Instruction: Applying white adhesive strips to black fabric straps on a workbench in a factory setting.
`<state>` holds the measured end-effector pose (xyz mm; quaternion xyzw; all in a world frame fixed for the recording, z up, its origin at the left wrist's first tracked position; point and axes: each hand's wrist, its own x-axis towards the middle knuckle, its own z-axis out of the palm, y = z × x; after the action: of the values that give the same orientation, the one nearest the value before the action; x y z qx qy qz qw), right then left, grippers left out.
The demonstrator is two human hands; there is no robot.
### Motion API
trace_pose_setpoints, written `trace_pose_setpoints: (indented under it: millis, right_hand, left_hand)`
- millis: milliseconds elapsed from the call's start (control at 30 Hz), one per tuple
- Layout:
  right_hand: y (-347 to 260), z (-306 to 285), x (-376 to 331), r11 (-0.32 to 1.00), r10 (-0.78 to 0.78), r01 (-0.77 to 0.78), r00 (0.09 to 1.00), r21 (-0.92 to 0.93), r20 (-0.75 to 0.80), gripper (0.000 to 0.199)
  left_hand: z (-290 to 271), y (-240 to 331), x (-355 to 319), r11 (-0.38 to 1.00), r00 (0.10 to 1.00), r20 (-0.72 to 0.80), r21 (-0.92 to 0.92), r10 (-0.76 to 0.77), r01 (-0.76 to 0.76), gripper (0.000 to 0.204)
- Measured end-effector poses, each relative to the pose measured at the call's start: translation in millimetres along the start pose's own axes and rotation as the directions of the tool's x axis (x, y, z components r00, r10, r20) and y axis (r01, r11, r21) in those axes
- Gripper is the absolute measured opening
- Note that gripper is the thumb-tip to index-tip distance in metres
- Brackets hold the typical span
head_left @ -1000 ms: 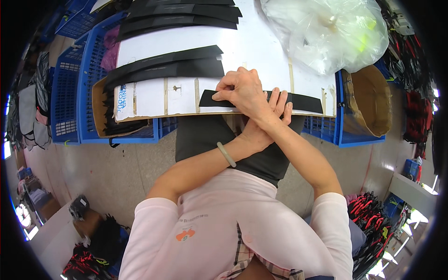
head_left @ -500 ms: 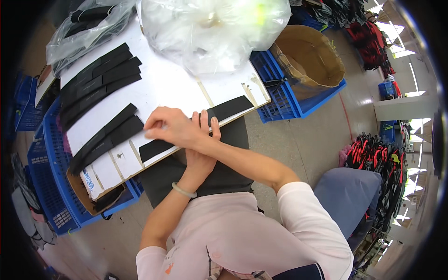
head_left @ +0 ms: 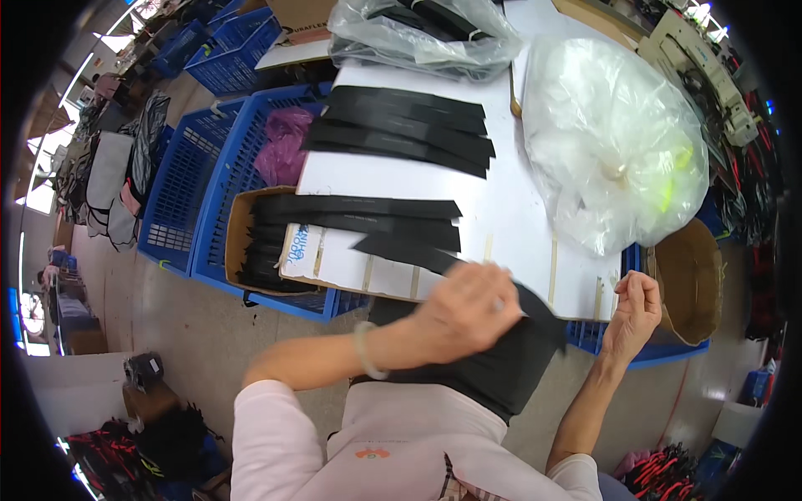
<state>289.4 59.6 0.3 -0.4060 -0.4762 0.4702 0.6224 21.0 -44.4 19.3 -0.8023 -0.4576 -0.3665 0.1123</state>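
My left hand (head_left: pixel 472 309), with a pale bangle at its wrist, is closed around a black fabric strip (head_left: pixel 405 250) at the table's front edge. One end of this strip lies slanted over the white tabletop. Motion blurs the hand, and a dark end shows on its other side. To the right, beside the table's front corner, my right hand (head_left: pixel 633 317) is raised with fingers curled and pinched together. Whatever it may hold is too small to make out. Two more black strips (head_left: pixel 393 224) overlap on the table at left, below a fanned group of strips (head_left: pixel 401 125).
A big clear plastic bag (head_left: pixel 614 142) fills the table's right side; another bag (head_left: pixel 426 58) with black pieces lies at the back. Blue crates (head_left: pixel 221 196) and a carton (head_left: pixel 242 221) of black strips stand at left. A brown bin (head_left: pixel 689 284) is at right.
My view has turned left. My crossed arms have come apart: the right hand moved out to the right, while the left hand lifted the strip from along the front edge and tilted it.
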Motion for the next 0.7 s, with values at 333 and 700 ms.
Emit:
trace_pose_setpoints:
  millis: [333, 700]
  right_hand:
    - [93.8, 284.0, 57.2, 0.617, -0.291, 0.705, 0.618, -0.35, 0.731, 0.025]
    - [39.8, 280.3, 39.5, 0.826, 0.06, 0.421, 0.594, -0.374, 0.802, 0.017]
  left_hand:
    - [-21.8, -133.7, -114.7, 0.859, 0.873, 0.088, 0.253, -0.479, 0.446, 0.027]
    - [-47.2, -126.7, -61.5, 0.216, 0.455, 0.043, -0.838, -0.889, 0.502, 0.041]
